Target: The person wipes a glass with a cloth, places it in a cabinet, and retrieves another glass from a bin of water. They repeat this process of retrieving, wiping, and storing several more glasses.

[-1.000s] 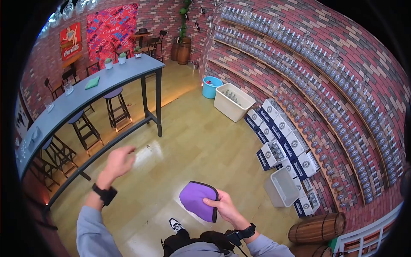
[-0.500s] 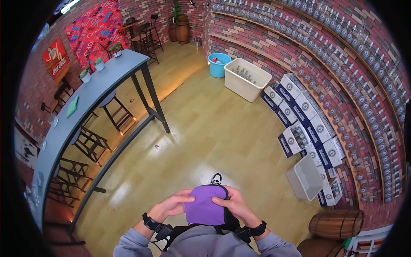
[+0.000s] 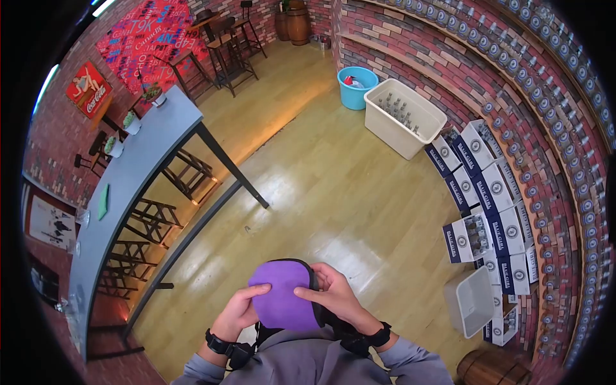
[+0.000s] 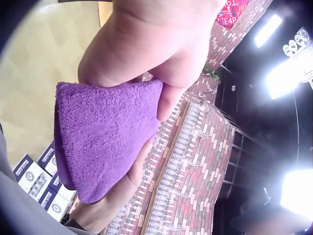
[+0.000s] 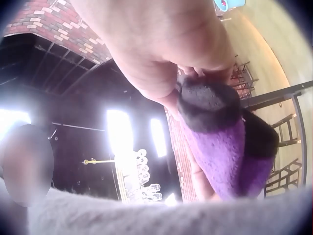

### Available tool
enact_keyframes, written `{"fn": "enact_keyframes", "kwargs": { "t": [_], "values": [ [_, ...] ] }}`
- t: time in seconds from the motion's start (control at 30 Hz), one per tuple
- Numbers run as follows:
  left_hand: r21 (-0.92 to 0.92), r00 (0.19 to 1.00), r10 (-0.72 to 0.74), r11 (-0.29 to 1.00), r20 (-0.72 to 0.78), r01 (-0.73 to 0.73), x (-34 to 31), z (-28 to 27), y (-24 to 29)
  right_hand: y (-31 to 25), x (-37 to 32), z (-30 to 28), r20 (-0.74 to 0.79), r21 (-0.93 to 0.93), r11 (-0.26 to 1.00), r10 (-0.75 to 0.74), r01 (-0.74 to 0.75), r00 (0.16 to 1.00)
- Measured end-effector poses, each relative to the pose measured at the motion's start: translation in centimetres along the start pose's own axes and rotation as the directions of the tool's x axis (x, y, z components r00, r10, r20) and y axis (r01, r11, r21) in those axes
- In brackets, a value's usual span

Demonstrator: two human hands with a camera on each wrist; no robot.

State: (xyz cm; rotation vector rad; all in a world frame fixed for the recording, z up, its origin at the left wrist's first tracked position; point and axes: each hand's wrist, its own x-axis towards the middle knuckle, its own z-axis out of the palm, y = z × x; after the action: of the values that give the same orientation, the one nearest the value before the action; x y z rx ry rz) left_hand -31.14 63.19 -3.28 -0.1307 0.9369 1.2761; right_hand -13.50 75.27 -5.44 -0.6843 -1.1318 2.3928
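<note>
A purple towel [image 3: 282,292] with a dark edge is folded into a pad in front of the body. My left hand [image 3: 239,310] pinches its left side, thumb on top and fingers underneath. On the other side, my right hand [image 3: 337,296] grips the dark edge, its thumb lying across the purple face. The left wrist view shows the towel's fuzzy pile [image 4: 107,132] below the left hand [image 4: 151,44]. From the right wrist, a thick black fold [image 5: 208,105] shows at the fingers of the right hand [image 5: 166,39].
At left runs a long bar table [image 3: 144,151] with stools beneath and a green cloth [image 3: 104,201] on it. A cream bin [image 3: 385,131] of bottles, a blue bucket [image 3: 353,96], stacked bottle cartons [image 3: 497,186] and a grey bin [image 3: 457,301] line the right wall. A barrel [image 3: 491,369] lies at lower right.
The left hand came in from the left, away from the towel, and took hold of its left side. The towel moved slightly left and up over the last half second. The head view shifted.
</note>
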Motion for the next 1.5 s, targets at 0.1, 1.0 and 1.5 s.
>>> {"fn": "enact_keyframes", "kwargs": {
  "t": [0.1, 1.0, 1.5],
  "values": [
    [-0.041, 1.000, 0.009, 0.999, 0.018, -0.009, 3.6, 1.0, 3.0, -1.9, 3.3, -2.7, 0.028, -0.065, 0.995, 0.078, -0.076, 0.997],
    [-0.108, 0.990, 0.026, 0.994, 0.135, -0.011, 35.9, 10.2, 36.3, -23.8, 46.2, -12.8, 0.116, -0.478, 0.815, 0.428, -0.327, 0.897],
    [-0.170, 0.929, 0.344, 0.916, -0.140, -0.365, 51.2, 18.8, 47.9, -37.2, 63.1, -33.5, -0.012, -0.448, 0.870, 0.224, -0.205, 0.975]
  ]
}}
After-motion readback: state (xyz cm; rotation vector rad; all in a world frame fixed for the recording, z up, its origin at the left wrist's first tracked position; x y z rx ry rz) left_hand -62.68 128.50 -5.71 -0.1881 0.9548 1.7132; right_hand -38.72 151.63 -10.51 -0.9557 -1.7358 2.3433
